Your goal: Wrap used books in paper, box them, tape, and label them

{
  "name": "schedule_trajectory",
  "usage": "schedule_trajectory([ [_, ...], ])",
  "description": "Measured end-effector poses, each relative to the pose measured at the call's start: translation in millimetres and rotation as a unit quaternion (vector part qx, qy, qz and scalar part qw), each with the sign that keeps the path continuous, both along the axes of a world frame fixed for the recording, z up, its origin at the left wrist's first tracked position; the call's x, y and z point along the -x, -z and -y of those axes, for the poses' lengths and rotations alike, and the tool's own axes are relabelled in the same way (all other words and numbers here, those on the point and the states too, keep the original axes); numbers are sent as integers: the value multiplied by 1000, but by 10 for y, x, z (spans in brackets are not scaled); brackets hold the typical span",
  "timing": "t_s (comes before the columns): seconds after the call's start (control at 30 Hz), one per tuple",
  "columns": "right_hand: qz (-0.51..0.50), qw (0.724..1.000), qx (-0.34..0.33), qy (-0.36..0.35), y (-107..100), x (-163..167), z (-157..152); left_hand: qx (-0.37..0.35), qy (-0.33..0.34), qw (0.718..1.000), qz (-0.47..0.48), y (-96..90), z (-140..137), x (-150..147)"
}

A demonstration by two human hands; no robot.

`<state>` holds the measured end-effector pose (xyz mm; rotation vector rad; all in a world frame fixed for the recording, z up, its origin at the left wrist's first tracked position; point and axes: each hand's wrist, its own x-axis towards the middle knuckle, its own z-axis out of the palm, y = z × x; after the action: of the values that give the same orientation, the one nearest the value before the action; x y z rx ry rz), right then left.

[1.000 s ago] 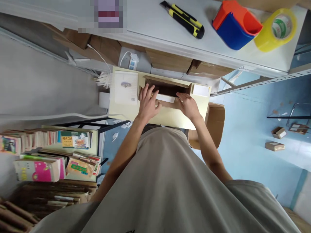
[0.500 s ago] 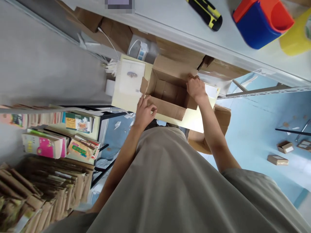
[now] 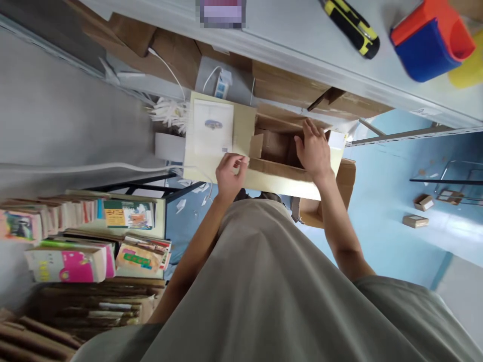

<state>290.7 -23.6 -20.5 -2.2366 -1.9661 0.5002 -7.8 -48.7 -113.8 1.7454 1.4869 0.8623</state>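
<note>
Yellow tabletop (image 3: 242,120) bears an open cardboard box (image 3: 279,169), probably light, stiff-walled but bendy at the flaps (image 3: 256,146), best held by its long sides. The right hand (image 3: 315,151) spreads over its right end, gripping nothing; the left hand (image 3: 229,177) curls its fingers near the left corner, any hold unclear.

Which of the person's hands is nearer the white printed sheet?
Left. The left hand is by the printed sheet's near right corner; the right hand is farther right, at the cardboard box.

box (image 3: 277,146) on table (image 3: 243,118) | sheet (image 3: 213,133) left of box | cutter (image 3: 352,29) on shelf (image 3: 287,37), left of container (image 3: 424,48)
</note>
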Motion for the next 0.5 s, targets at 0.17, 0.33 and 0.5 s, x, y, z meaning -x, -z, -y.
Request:
schedule_trajectory([
  [0.17, -104, 995, -3, -8, -113, 1342, 111, 136, -163, 977, 10, 681, -559, 772],
  [0.33, -223, 965, 134, 33, 933, 2306, -388, 212, -194, 958, -15, 1407, -1062, 1241],
  [0.5, -173, 956, 163, 175, 1913, 2387, -905, 238, -148, 960, -6, 1742, -1194, 1383],
])
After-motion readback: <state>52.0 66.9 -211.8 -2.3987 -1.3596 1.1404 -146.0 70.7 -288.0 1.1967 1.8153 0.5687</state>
